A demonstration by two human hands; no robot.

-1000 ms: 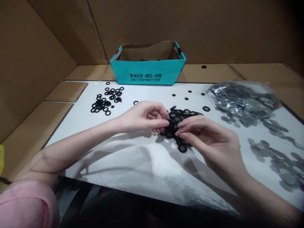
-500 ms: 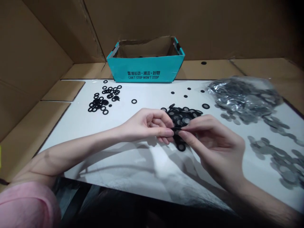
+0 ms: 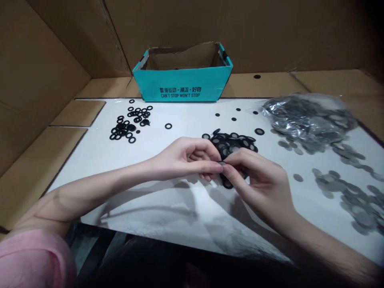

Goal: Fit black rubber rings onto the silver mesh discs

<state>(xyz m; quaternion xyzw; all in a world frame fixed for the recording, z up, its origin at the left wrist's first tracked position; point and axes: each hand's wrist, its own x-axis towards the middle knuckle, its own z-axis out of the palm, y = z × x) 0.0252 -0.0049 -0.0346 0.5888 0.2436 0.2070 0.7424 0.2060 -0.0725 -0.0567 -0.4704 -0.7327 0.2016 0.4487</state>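
Thumb and fingers of my left hand (image 3: pixel 195 158) pinch a small black ring (image 3: pixel 222 163) with a grey centre, held just above the white table. My right hand (image 3: pixel 259 174) grips the same ring from the other side, its thumb and forefinger meeting the left fingertips. Most of the ring is hidden by the fingers. Right behind the hands lies a heap of black rings with grey discs in them (image 3: pixel 231 142), partly covered by my right hand. Loose black rings (image 3: pixel 121 130) with open centres are scattered at the left.
A turquoise open box (image 3: pixel 181 84) stands at the back edge. On the right lie a clear plastic bag of grey discs (image 3: pixel 309 120) and a spread of loose grey discs (image 3: pixel 357 204). Several small black discs (image 3: pixel 234 119) dot the table. Cardboard walls (image 3: pixel 240 36) surround it.
My right hand has moved left and closer to my left hand, its fingertips now pressed against the ring. A loose grey disc has come into sight beside it. The view has shifted slightly.
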